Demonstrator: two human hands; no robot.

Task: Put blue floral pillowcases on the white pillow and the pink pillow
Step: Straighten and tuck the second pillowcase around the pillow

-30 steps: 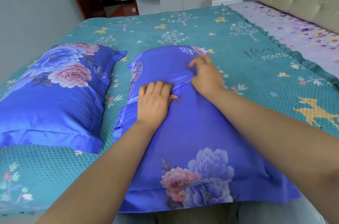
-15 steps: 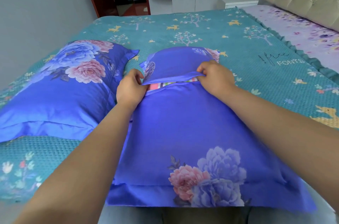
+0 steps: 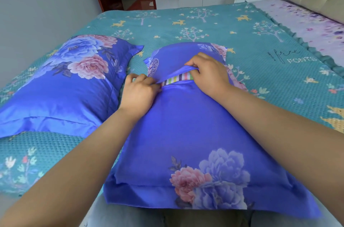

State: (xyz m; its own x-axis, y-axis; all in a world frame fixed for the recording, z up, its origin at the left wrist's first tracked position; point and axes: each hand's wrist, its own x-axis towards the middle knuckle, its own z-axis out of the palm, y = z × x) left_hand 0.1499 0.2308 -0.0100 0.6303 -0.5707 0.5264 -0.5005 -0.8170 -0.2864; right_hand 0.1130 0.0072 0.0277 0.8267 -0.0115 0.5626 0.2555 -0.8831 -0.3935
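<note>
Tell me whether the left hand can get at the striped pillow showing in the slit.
Probably yes. The left hand pinches the flap's edge right beside the striped pillow, and the right hand lifts the flap clear of it. Nothing lies between them, though both hands are busy holding fabric.

Near pillow (image 3: 186, 124): blue floral case on, lying flat; back flap (image 3: 178, 59) lifted, striped edge (image 3: 176, 80) showing in the gap. Second cased pillow (image 3: 61, 89) lies left, just beside.
</note>
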